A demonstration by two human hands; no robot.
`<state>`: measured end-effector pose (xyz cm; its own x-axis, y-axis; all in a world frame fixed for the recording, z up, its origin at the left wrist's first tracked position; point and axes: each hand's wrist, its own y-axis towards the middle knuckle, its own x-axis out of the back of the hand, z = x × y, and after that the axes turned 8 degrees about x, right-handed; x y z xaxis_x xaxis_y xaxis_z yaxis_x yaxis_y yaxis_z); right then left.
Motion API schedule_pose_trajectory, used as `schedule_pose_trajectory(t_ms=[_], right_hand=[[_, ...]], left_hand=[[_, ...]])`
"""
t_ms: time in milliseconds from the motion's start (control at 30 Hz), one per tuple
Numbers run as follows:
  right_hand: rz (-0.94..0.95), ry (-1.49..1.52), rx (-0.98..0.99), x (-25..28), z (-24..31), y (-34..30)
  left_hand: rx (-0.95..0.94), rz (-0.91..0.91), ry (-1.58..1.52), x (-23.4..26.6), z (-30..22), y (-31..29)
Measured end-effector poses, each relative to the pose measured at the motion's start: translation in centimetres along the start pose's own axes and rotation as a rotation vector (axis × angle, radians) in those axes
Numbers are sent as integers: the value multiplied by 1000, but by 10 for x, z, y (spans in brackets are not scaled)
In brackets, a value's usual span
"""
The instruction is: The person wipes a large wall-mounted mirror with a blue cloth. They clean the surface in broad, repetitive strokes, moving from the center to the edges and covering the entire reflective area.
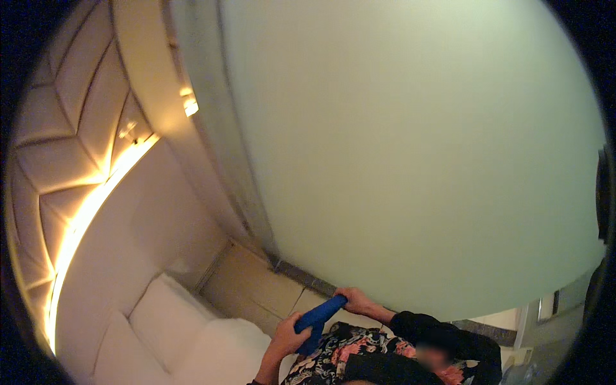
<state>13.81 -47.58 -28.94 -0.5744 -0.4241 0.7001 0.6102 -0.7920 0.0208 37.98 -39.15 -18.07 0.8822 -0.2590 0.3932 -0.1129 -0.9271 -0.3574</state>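
A blue cloth [319, 316] is stretched between my two hands, low in the head view in front of my floral clothing. My left hand [289, 335] grips its near left end, thumb on top, and a loose part of the cloth hangs below the fingers. Farther off and to the right, my right hand [355, 301] pinches the other end. The cloth looks folded or bunched between them; its full shape cannot be made out.
White pillows and bedding [221, 350] lie at the lower left, against a headboard [147, 212] with a lit strip [83, 218] along its top. A large frosted glass panel [417, 160] stands ahead, above a tiled floor [256, 282]. Further right is a door frame [523, 324].
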Motion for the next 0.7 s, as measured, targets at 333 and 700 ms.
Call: schedule_pose_trajectory(t_ms=[333,700], right_hand=[[-133,129,168,133,63,-35],[-398,-734,409,307,208,-6]], left_hand=[[-479,-149,461,32,-70,44],[-1072,-1001,694,113,-260,89]])
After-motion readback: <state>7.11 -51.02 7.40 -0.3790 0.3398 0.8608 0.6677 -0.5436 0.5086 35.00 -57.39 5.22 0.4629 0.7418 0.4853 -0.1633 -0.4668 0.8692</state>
